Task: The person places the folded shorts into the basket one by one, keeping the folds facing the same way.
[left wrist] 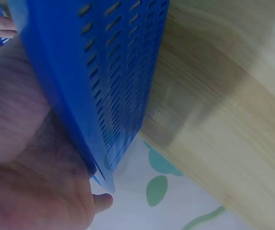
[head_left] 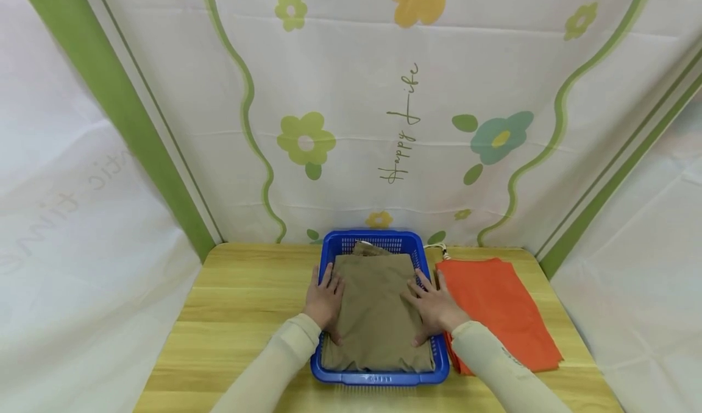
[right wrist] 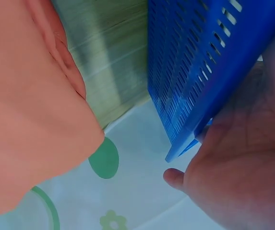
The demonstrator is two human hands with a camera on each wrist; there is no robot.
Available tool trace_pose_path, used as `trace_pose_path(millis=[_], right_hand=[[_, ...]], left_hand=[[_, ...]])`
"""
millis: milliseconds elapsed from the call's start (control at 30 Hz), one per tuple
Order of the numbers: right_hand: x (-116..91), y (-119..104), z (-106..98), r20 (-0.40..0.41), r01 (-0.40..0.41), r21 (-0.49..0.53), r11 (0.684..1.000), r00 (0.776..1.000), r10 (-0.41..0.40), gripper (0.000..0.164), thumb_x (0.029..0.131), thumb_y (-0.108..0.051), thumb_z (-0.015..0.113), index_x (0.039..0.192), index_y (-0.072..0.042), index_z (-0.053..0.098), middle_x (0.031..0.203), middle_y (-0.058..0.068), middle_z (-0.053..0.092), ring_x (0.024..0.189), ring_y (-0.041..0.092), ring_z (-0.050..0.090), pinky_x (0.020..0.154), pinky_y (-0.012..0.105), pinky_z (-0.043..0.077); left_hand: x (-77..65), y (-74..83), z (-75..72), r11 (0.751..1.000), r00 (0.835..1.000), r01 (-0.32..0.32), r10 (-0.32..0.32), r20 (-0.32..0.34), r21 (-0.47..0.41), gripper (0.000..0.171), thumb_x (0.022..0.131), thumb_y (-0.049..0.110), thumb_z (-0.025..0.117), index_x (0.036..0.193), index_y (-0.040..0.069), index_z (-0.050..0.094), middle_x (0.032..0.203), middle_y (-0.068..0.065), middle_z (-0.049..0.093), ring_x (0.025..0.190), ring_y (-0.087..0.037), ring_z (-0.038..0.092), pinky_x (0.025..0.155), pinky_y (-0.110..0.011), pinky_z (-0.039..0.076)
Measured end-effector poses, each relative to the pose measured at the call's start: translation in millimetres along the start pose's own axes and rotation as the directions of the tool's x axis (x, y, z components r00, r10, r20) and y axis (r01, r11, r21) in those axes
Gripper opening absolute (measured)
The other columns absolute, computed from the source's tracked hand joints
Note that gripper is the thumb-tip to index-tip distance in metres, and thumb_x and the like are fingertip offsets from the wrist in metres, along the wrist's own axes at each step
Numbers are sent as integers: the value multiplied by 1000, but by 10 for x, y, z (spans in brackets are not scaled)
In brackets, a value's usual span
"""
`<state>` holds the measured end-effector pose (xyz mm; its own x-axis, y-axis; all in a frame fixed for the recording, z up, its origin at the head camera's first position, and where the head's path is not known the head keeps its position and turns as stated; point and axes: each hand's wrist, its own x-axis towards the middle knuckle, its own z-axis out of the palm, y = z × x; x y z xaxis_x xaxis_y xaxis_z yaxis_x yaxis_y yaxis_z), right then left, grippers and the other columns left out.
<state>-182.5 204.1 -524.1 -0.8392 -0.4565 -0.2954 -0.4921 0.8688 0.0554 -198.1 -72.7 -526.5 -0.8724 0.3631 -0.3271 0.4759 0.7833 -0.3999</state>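
A folded khaki garment [head_left: 378,315] lay flat inside a blue plastic basket [head_left: 378,378], filling most of it from the near end toward the far end. The left hand [head_left: 325,302] rested at the basket's left side, its fingers spread wide and pointing to the far end, its thumb on the garment's left edge. The right hand [head_left: 435,307] rested over the right side in the same way, fingers wide apart, thumb on the garment's right part. Neither hand was closed around anything.

At the basket's far end a brown item [head_left: 369,250] showed partly from beneath the garment; what it was could not be told. Just right of the basket, a folded orange cloth [head_left: 501,309] lay on the wood-grain table [head_left: 247,315], with a white cord [head_left: 445,252] near its far left corner. Beyond the table hung a white flower-printed curtain [head_left: 340,84].
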Motion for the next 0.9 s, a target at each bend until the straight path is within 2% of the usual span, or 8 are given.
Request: trace_pose_path(millis=[200, 300, 433, 567, 667, 767, 800, 900], right_hand=[[19, 23, 42, -97, 33, 139, 990, 995, -19, 103, 65, -62, 88, 148, -12, 54, 156, 18, 42, 151, 45, 15, 112, 75, 0], [29, 31, 56, -183, 59, 242, 968, 983, -14, 93, 73, -56, 87, 146, -9, 54, 152, 18, 47, 149, 46, 20, 111, 77, 0], [13, 21, 53, -295, 81, 347, 935, 955, 27, 75, 83, -45, 83, 143, -7, 58, 144, 15, 56, 145, 45, 31, 109, 77, 9], [-39, 25, 28, -394, 73, 413, 908, 913, 105, 57, 88, -34, 81, 135, -8, 64, 134, 13, 63, 135, 42, 45, 106, 70, 22], [-101, 55, 15, -425, 46, 445, 895, 890, 166, 51, 90, -30, 79, 134, -8, 65, 132, 13, 65, 129, 40, 50, 102, 64, 29], [-173, 105, 13, -433, 25, 475, 880, 877, 209, 51, 91, -27, 78, 136, -7, 64, 132, 15, 64, 125, 39, 53, 97, 61, 33], [-197, 124, 15, -433, 20, 487, 873, 874, 222, 51, 92, -27, 78, 137, -6, 63, 132, 15, 64, 124, 39, 53, 96, 61, 34], [-275, 196, 27, -429, 4, 524, 852, 865, 260, 52, 92, -26, 77, 138, -5, 62, 131, 17, 63, 123, 40, 54, 97, 63, 34]], left_hand=[[17, -28, 33, 988, 996, -35, 23, -81, -152, 131, 54, 85, 77, 157, 13, 39, 162, -9, 35, 153, -38, 15, 120, -62, 13], [27, -43, 21, 965, 989, -66, 29, -148, -255, 117, 63, 77, 80, 152, 9, 45, 157, -13, 41, 151, -41, 20, 119, -64, 14], [38, -25, -31, 919, 977, -106, 25, -212, -380, 94, 79, 62, 79, 147, 5, 49, 152, -17, 45, 148, -44, 27, 117, -66, 19], [22, 37, -141, 839, 969, -151, 20, -247, -523, 75, 89, 47, 76, 143, 1, 53, 147, -20, 49, 142, -44, 37, 115, -65, 25], [-12, 115, -249, 763, 968, -194, 47, -245, -617, 69, 92, 42, 74, 142, -2, 53, 146, -20, 51, 139, -43, 42, 113, -62, 31], [-45, 220, -347, 688, 970, -224, 86, -228, -690, 70, 96, 41, 70, 147, -2, 49, 148, -20, 50, 139, -42, 42, 114, -55, 35], [-54, 256, -378, 657, 971, -227, 92, -222, -719, 71, 96, 40, 70, 148, -3, 46, 149, -21, 48, 140, -41, 42, 114, -53, 36], [-67, 372, -451, 591, 969, -238, 90, -229, -771, 73, 97, 39, 70, 151, -2, 43, 150, -20, 48, 139, -38, 44, 113, -49, 38]])
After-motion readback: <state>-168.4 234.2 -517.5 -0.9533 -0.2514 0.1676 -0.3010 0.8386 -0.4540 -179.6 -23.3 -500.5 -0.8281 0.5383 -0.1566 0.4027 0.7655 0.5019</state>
